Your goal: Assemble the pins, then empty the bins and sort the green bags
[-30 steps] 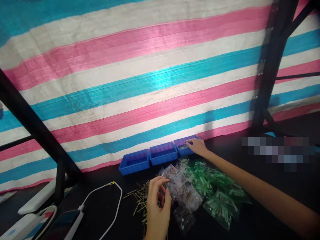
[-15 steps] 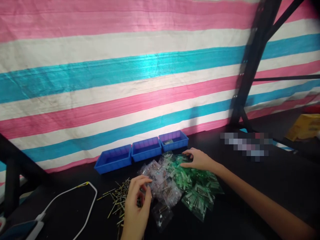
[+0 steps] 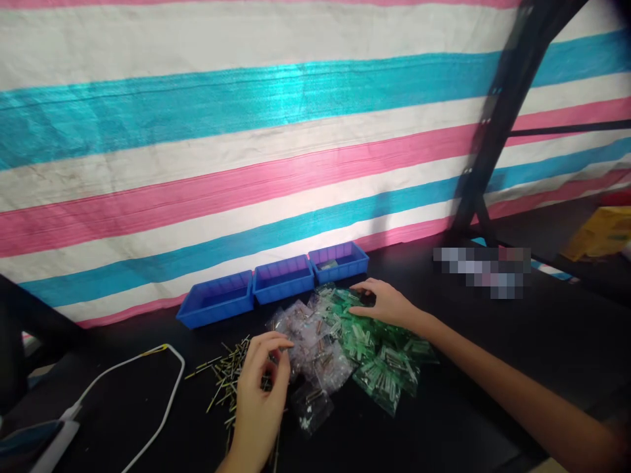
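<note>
My left hand (image 3: 261, 387) is curved with thumb and fingers apart, over the edge of a heap of thin metal rods (image 3: 227, 378) and beside clear bags of small parts (image 3: 315, 348). It holds nothing that I can see. My right hand (image 3: 387, 303) rests at the top of a pile of green bags (image 3: 389, 374), its thumb and fingers apart and nothing between them. The clear and green bags lie against each other on the black table (image 3: 374, 440).
Three blue trays stand in a row behind the bags: left (image 3: 217, 299), middle (image 3: 283, 278) and right (image 3: 339, 261), the last with a small packet inside. A white cable (image 3: 170, 394) lies at the left. A yellow item (image 3: 599, 233) sits at the far right.
The camera view has tilted down a little, so the striped sheet shows higher up. Both hands keep nearly the same pose over the bags and rods.
</note>
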Demonstrator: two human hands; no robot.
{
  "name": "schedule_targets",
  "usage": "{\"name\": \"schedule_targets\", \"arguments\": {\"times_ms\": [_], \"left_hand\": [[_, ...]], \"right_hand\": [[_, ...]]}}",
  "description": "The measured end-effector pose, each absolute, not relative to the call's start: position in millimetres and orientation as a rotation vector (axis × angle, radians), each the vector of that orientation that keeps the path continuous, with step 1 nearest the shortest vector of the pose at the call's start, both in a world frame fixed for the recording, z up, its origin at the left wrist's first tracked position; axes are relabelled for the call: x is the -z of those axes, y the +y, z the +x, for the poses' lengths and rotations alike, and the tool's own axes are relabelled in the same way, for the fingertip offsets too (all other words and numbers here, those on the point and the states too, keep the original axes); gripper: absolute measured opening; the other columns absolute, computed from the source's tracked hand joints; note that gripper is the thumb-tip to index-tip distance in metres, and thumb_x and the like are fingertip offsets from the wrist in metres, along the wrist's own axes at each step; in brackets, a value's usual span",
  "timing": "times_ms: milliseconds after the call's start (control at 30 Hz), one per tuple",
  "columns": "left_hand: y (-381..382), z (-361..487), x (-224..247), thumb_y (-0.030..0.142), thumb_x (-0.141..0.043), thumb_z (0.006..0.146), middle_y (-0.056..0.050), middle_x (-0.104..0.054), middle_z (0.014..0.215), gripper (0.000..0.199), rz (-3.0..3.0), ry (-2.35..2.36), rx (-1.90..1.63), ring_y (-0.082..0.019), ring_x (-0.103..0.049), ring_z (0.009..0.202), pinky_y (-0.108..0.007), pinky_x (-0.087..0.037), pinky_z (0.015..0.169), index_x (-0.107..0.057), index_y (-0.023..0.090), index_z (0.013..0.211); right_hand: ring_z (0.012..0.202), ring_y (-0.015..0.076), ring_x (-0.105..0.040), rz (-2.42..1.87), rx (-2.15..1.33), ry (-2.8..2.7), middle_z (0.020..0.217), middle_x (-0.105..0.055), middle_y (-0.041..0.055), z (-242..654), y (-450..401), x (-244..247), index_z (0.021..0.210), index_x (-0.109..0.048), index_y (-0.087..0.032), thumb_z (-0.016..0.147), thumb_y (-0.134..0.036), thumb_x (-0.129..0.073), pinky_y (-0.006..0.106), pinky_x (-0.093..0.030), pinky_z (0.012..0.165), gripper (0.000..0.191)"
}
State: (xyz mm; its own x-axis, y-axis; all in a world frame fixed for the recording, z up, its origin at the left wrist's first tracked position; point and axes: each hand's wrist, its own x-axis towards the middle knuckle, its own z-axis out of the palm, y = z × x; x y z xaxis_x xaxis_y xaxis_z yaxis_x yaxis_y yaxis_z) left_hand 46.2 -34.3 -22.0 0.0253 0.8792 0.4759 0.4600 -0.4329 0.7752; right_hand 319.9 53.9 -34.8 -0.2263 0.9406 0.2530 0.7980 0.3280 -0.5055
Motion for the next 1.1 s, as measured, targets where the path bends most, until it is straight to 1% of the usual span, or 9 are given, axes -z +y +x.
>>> {"name": "schedule_targets", "arguments": {"times_ms": [167, 267, 400, 500, 633, 733, 833, 900, 1100], "left_hand": [[-34.6, 46.7, 20.3, 0.024, -0.048, 0.084, -0.004, -0.053, 0.096, 0.009, 1.876, 1.348, -1.385, -0.018, -0.053, 0.091, -0.023, -0.045, 0.064, -0.057, 0.021, 0.082], [-36.0, 47.4, 18.3, 0.024, -0.048, 0.084, -0.003, -0.054, 0.088, 0.011, 1.880, 1.350, -1.364, -0.016, -0.054, 0.083, -0.023, -0.044, 0.062, -0.058, 0.021, 0.081], [-39.4, 50.1, 16.7, 0.026, -0.047, 0.084, -0.001, -0.056, 0.081, 0.013, 1.884, 1.369, -1.284, -0.014, -0.054, 0.073, -0.022, -0.043, 0.060, -0.059, 0.020, 0.084], [-41.5, 53.0, 16.5, 0.027, -0.048, 0.084, -0.001, -0.058, 0.080, 0.015, 1.866, 1.355, -1.243, -0.013, -0.054, 0.069, -0.022, -0.042, 0.058, -0.059, 0.019, 0.092], [-41.7, 55.2, 16.2, 0.029, -0.050, 0.084, -0.002, -0.060, 0.079, 0.024, 1.832, 1.301, -1.233, -0.012, -0.053, 0.067, -0.020, -0.041, 0.055, -0.056, 0.019, 0.105], [-40.2, 54.2, 17.4, 0.032, -0.055, 0.081, -0.001, -0.060, 0.074, 0.027, 1.831, 1.320, -1.207, -0.010, -0.046, 0.055, -0.019, -0.039, 0.049, -0.059, 0.018, 0.104], [-38.7, 52.3, 20.1, 0.033, -0.061, 0.076, 0.000, -0.059, 0.068, 0.020, 1.906, 1.350, -1.187, -0.009, -0.042, 0.050, -0.020, -0.037, 0.046, -0.066, 0.018, 0.089], [-38.5, 51.7, 21.9, 0.032, -0.063, 0.075, 0.000, -0.058, 0.066, 0.017, 1.954, 1.355, -1.195, -0.008, -0.042, 0.049, -0.020, -0.038, 0.047, -0.068, 0.018, 0.081], [-41.7, 52.3, 22.7, 0.029, -0.064, 0.075, 0.001, -0.060, 0.067, 0.013, 1.983, 1.347, -1.230, -0.007, -0.041, 0.047, -0.019, -0.036, 0.044, -0.069, 0.020, 0.083]], "right_hand": [[0.080, 0.0199, -0.059, -1.538, -0.172, -2.124, 0.091, -0.066, 0.0047, 309.3, 45.6, 26.6, 0.102, -0.065, -0.022, 0.083, -0.039, -0.052, 0.027, -0.043, 0.067, 0.028], [0.067, 0.0167, -0.059, -1.547, -0.146, -2.060, 0.076, -0.066, 0.0017, 305.0, 38.4, 17.8, 0.091, -0.067, -0.023, 0.089, -0.035, -0.044, 0.025, -0.040, 0.059, 0.026], [0.059, 0.0126, -0.053, -1.374, -0.097, -1.847, 0.075, -0.061, 0.0014, 296.3, 27.2, 6.2, 0.093, -0.066, -0.021, 0.088, -0.030, -0.048, 0.024, -0.038, 0.056, 0.021], [0.053, 0.0108, -0.047, -1.233, -0.220, -1.738, 0.067, -0.057, 0.0005, 284.1, 15.3, 0.2, 0.092, -0.066, -0.019, 0.086, -0.030, -0.051, 0.023, -0.037, 0.051, 0.020], [0.052, 0.0115, -0.051, -1.140, -0.673, -1.666, 0.059, -0.055, -0.0009, 265.2, -1.3, -0.9, 0.090, -0.065, -0.017, 0.084, -0.034, -0.054, 0.021, -0.040, 0.047, 0.021], [0.051, 0.0116, -0.054, -1.067, -0.970, -1.661, 0.060, -0.058, -0.0008, 254.6, -10.1, 3.4, 0.090, -0.063, -0.017, 0.082, -0.035, -0.057, 0.021, -0.042, 0.045, 0.021], [0.050, 0.0104, -0.054, -1.013, -1.071, -1.716, 0.064, -0.060, 0.0000, 249.2, -15.4, 8.5, 0.089, -0.062, -0.017, 0.081, -0.034, -0.058, 0.020, -0.043, 0.044, 0.020], [0.052, 0.0097, -0.054, -0.987, -1.026, -1.781, 0.067, -0.060, 0.0003, 248.1, -17.8, 10.4, 0.090, -0.062, -0.017, 0.079, -0.029, -0.060, 0.018, -0.042, 0.044, 0.017], [0.058, 0.0075, -0.052, -0.851, -0.771, -1.978, 0.081, -0.059, 0.0005, 248.8, -21.8, 10.4, 0.097, -0.062, -0.021, 0.074, -0.016, -0.063, 0.014, -0.042, 0.047, 0.024]]}}
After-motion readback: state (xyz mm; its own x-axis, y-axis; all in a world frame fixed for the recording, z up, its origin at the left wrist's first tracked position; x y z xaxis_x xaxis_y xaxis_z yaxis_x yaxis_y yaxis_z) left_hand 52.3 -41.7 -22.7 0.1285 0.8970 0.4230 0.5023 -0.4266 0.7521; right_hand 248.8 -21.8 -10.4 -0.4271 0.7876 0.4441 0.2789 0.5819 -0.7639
